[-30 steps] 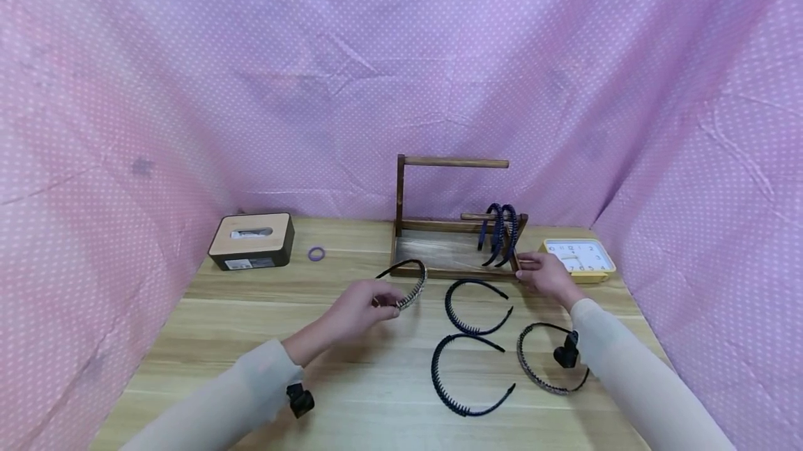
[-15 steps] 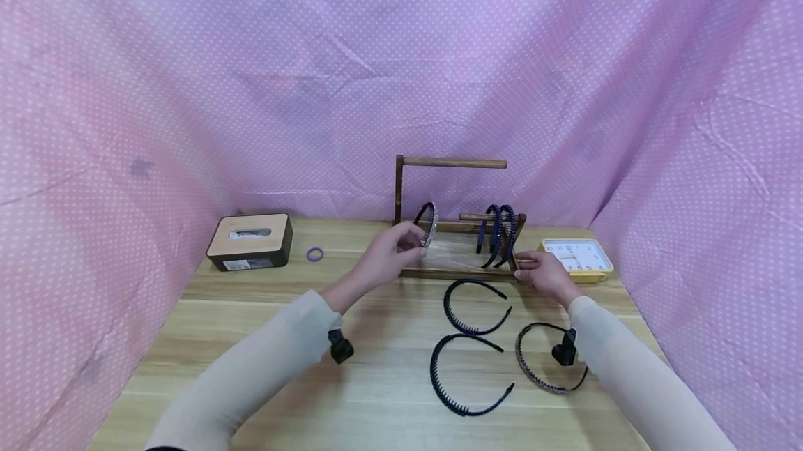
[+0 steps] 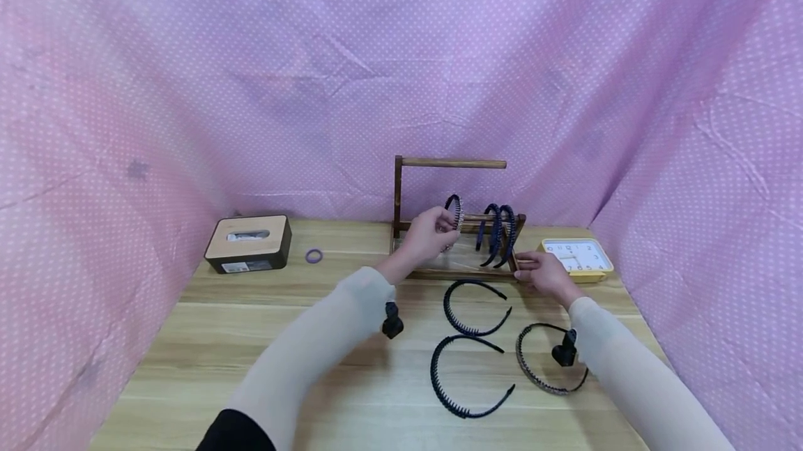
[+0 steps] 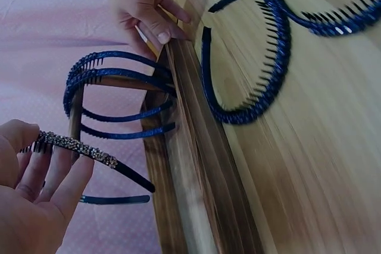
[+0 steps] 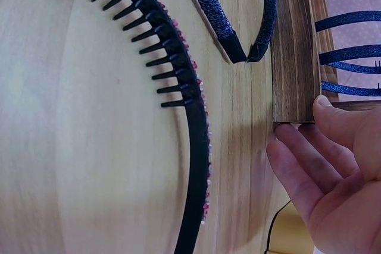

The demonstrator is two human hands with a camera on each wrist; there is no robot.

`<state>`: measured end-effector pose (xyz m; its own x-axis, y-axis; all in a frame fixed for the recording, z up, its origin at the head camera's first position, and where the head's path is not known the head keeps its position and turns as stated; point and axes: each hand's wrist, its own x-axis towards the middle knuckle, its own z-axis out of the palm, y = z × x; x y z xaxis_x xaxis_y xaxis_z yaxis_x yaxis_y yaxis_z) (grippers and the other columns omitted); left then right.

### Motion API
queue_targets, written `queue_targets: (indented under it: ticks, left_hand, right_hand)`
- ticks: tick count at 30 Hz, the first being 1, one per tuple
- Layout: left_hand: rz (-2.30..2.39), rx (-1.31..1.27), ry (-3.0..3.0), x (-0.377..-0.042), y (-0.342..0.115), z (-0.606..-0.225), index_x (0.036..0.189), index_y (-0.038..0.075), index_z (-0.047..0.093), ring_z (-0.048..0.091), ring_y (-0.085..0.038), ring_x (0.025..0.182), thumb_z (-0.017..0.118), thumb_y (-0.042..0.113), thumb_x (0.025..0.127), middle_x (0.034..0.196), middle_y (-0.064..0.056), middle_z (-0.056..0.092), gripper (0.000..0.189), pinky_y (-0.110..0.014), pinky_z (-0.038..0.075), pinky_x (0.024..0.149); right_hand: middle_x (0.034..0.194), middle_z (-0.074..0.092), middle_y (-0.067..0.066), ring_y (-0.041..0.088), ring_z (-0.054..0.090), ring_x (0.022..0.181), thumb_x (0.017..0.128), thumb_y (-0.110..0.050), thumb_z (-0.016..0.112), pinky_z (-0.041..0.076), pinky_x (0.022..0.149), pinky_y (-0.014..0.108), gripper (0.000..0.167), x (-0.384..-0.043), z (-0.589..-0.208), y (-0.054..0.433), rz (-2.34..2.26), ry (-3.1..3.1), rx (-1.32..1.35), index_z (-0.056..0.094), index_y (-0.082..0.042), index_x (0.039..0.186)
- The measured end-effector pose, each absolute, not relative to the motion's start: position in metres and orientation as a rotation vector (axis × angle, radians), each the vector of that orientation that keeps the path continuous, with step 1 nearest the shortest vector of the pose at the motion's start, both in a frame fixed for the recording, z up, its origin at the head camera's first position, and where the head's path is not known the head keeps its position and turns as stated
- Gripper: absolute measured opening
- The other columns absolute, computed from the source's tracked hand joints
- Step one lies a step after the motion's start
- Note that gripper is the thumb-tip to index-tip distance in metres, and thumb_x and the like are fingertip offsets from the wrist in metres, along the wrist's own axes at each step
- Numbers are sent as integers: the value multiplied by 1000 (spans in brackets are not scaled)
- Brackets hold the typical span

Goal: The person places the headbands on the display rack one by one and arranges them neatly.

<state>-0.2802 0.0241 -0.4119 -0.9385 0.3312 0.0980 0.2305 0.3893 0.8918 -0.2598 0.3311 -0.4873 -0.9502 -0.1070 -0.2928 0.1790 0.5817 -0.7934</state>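
My left hand (image 3: 429, 235) pinches a headband (image 4: 77, 145) between thumb and fingers; it has black comb teeth and is covered with glittering stones. That headband stands upright at the free left end of the lower bar of a wooden rack (image 3: 454, 162), overlapping the bar in the head view. Two dark blue headbands (image 4: 89, 78) hang farther right on the same bar. At the right end of the rack's base, my right hand (image 3: 544, 274) grips the corner, its thumb (image 5: 324, 102) on the inner side and fingers at the end face.
Before the rack lie two dark toothed headbands (image 3: 434, 374) and, below the right wrist, a stone-studded headband (image 3: 533, 376). A yellow clock (image 3: 586, 275) stands right of the rack. Farther left are a purple ring (image 3: 314, 256) and a tissue box (image 3: 247, 245). A pink dotted curtain (image 3: 401, 74) surrounds the table.
My left hand has carried the stone-covered headband up and to the right, from over the table in front of the rack to the lower bar's end. The right hand has stayed at the rack.
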Motion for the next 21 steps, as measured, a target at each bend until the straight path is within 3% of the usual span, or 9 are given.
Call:
queue_targets:
  ticks: [4, 14, 21]
  left_hand:
    - [1623, 457, 2520, -286, 42, -419, 113, 11, 66, 67, -15, 88, 73, 16, 97, 105, -2, 71, 18, -27, 60, 73]
    - [1863, 326, 2265, -287, 71, -428, 114, 6, 65, 70, -20, 84, 72, 9, 97, 103, -8, 69, 19, -46, 64, 78]
    - [1768, 285, 2389, -287, 83, -432, 109, 6, 69, 70, -20, 84, 75, 9, 94, 98, -5, 70, 17, -29, 62, 66]
  right_hand:
    - [150, 47, 33, 45, 59, 128, 102, -6, 61, 62, 87, 46, 56, -259, -487, 332, -1331, 2491, 57, 40, 5, 153]
    - [149, 47, 33, 44, 61, 126, 103, -8, 62, 62, 88, 47, 57, -259, -486, 333, -1306, 2502, 47, 40, 5, 153]
    - [150, 46, 33, 44, 60, 127, 102, -7, 62, 62, 88, 46, 57, -260, -488, 333, -1322, 2484, 73, 40, 4, 153]
